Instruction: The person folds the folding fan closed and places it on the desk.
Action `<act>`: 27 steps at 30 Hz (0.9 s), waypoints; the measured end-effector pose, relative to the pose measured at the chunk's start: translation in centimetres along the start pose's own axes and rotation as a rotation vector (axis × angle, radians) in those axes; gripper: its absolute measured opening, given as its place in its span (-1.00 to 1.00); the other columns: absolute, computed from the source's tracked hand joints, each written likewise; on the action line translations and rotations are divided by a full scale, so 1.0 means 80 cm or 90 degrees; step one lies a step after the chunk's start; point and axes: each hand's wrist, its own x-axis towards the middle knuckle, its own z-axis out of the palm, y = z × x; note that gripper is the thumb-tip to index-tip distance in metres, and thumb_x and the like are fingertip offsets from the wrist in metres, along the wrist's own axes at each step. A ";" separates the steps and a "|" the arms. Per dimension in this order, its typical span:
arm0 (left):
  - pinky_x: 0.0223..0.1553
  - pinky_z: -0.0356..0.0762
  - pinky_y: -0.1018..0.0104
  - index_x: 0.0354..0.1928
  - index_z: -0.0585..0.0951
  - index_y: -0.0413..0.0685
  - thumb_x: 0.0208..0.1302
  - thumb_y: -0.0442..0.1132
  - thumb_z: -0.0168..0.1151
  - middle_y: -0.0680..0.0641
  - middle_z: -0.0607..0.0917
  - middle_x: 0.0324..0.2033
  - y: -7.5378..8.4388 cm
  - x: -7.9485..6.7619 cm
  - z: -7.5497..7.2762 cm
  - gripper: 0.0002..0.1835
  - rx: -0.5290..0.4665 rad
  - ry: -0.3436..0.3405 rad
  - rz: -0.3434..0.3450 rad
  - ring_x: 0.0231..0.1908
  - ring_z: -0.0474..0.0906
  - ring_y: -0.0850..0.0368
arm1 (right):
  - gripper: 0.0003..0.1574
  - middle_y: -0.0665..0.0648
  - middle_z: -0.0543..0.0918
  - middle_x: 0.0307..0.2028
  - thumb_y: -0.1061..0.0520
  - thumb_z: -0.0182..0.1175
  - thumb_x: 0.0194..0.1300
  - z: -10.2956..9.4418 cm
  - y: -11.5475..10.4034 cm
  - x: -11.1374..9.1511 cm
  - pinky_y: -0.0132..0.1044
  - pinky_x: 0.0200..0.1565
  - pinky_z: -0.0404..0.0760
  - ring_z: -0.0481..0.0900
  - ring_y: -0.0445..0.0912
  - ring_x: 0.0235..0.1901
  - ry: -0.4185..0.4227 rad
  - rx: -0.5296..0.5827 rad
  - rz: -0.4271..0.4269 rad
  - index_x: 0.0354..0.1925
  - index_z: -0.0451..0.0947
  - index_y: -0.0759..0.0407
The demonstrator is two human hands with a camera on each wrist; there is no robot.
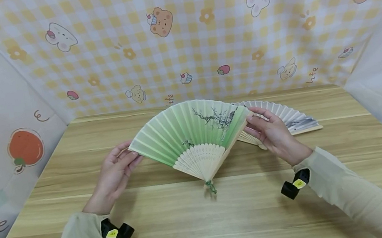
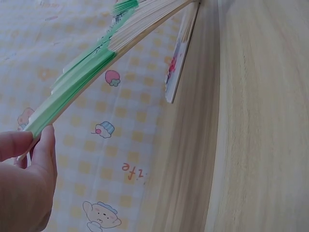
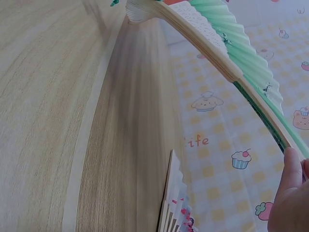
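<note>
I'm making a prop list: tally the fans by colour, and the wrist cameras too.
Green fan: 1, held spread between the left hand and right hand
White fan: 1, on the table, partly hidden
Black wrist cameras: 2, one per wrist
Total: 4

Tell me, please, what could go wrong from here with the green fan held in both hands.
The left hand and right hand pinch the green fan only near its outer edges, so pulling farther apart might strain it. If either grip slipped, the fan could drop onto the table, since neither hand supports its narrow end. The white fan lies beyond, partly hidden in the head view; lowering the green one there might knock it.
</note>
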 end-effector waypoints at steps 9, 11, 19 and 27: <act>-0.08 0.49 0.41 -0.17 0.51 -0.12 0.24 -0.54 -0.03 -0.07 0.56 -0.23 -0.003 0.001 0.006 -0.76 -0.003 -0.006 -0.011 -0.20 0.56 0.15 | -0.71 0.11 0.62 -0.24 0.37 0.09 0.19 0.001 0.000 -0.002 -0.32 -0.16 0.56 0.62 -0.11 -0.27 -0.003 0.029 0.009 -0.11 0.47 0.14; -0.08 0.49 0.41 -0.16 0.51 -0.12 0.24 -0.54 -0.03 -0.07 0.56 -0.23 -0.003 0.001 0.007 -0.76 -0.004 -0.010 -0.014 -0.20 0.56 0.15 | -0.71 0.11 0.62 -0.24 0.37 0.10 0.19 0.002 0.000 -0.002 -0.32 -0.15 0.56 0.62 -0.11 -0.26 -0.005 0.028 0.011 -0.12 0.50 0.13; -0.08 0.50 0.40 -0.16 0.50 -0.12 0.25 -0.56 -0.07 -0.07 0.58 -0.24 -0.005 0.001 0.010 -0.74 -0.010 -0.025 -0.011 -0.20 0.56 0.15 | -0.73 0.10 0.61 -0.23 0.36 0.09 0.20 0.002 0.000 -0.003 -0.32 -0.16 0.57 0.61 -0.11 -0.25 -0.014 0.030 0.009 -0.14 0.53 0.11; -0.09 0.50 0.41 -0.16 0.52 -0.10 0.26 -0.56 -0.08 -0.06 0.56 -0.25 -0.009 0.003 0.012 -0.73 -0.009 -0.030 -0.013 -0.21 0.57 0.16 | -0.73 0.09 0.60 -0.24 0.36 0.09 0.20 0.005 0.002 -0.004 -0.33 -0.17 0.57 0.61 -0.11 -0.27 -0.013 0.031 0.017 -0.19 0.56 0.09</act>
